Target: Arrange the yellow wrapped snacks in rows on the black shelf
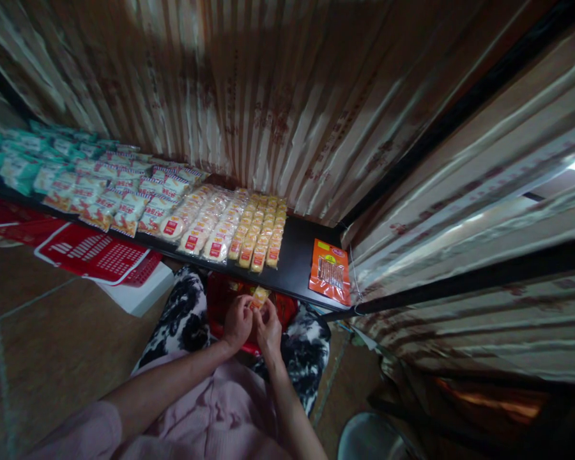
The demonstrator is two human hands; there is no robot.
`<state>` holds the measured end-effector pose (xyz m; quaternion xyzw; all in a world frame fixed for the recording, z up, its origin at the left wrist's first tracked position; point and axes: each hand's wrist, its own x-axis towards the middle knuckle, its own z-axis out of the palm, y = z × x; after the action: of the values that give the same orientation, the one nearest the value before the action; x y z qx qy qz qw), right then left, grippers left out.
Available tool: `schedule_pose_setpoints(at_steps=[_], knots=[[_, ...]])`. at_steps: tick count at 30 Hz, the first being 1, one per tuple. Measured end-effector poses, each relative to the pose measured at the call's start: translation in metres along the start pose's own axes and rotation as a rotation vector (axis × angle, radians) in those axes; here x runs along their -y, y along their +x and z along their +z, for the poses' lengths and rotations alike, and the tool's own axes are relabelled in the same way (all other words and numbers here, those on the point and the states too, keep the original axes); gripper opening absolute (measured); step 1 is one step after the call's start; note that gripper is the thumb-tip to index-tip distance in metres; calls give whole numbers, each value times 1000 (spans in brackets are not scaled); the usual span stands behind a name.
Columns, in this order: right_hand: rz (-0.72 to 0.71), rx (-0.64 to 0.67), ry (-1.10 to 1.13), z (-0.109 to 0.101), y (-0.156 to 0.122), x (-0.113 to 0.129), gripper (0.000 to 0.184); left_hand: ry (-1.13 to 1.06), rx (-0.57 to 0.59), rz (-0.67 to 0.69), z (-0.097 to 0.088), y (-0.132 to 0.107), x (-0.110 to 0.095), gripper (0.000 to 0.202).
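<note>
Pleated cream-and-brown printed sheeting (268, 115) hangs behind the long flat black shelf (294, 249). Beneath the shelf's left part sits a red perforated plastic basket (96, 252). Left to right along the shelf run puffy teal bags (22, 169), white striped snack bags (103, 207), clear-wrapped pale packets (206, 227) and rows of yellow packets (259, 233). A flat orange pouch (329, 271) (alone there) lies at its right end. Just before the shelf's near edge, my left hand (238, 321) and right hand (269, 327) pinch, fingers nearly closed, one small yellow wrapped packet (260, 296).
</note>
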<state>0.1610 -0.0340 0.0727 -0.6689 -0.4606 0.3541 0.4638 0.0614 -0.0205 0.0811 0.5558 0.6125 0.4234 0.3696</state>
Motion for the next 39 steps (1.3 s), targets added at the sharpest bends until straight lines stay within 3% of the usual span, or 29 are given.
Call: schedule_pose_setpoints(at_steps=[5, 11, 20, 25, 33, 39], knots=[[-3, 4, 58, 15, 3, 14, 29, -11, -90, 36, -13, 6, -3, 32], [-90, 36, -20, 31, 10, 38, 20, -32, -193, 124, -32, 17, -6, 34], [-209, 66, -63, 59, 27, 68, 22, -12, -331, 226, -51, 46, 0, 34], [-309, 72, -140, 72, 37, 70, 23, 6, -405, 266, -56, 61, 6, 33], [-473, 14, -110, 94, 49, 58, 35, 76, -421, 295, -62, 86, 10, 38], [-528, 1, -119, 99, 57, 54, 38, 126, -413, 341, -62, 100, 14, 40]])
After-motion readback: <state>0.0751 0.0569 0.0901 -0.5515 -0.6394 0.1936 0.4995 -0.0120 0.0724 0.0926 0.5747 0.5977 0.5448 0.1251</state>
